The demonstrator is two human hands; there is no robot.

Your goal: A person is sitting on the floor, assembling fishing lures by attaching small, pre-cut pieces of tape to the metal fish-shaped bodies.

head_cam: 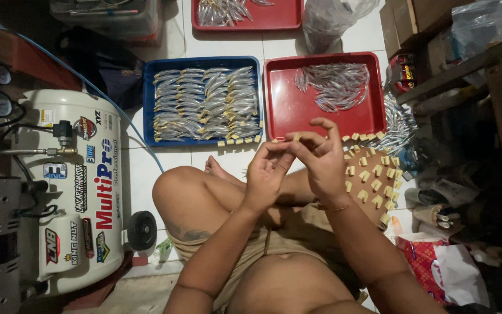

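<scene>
Person seated cross-legged on white tiled floor (146, 174), hands raised together over the knees. Left hand (265, 174) and right hand (321, 160) meet at the fingertips; right fingers pinched narrow on a small pale yellow foam block (296, 138), left fingers closed in against the same spot, touching it. Whether the left fingers also grip the block, cannot tell.

Blue plastic tray (148, 104) ahead, packed with rows of small silver fish-shaped lures. Red plastic tray (286, 110) just beside it, holding a loose heap of the same lures at its far end. More yellow blocks (373, 174) scattered on the floor at right. White air compressor tank (71, 192) at left.
</scene>
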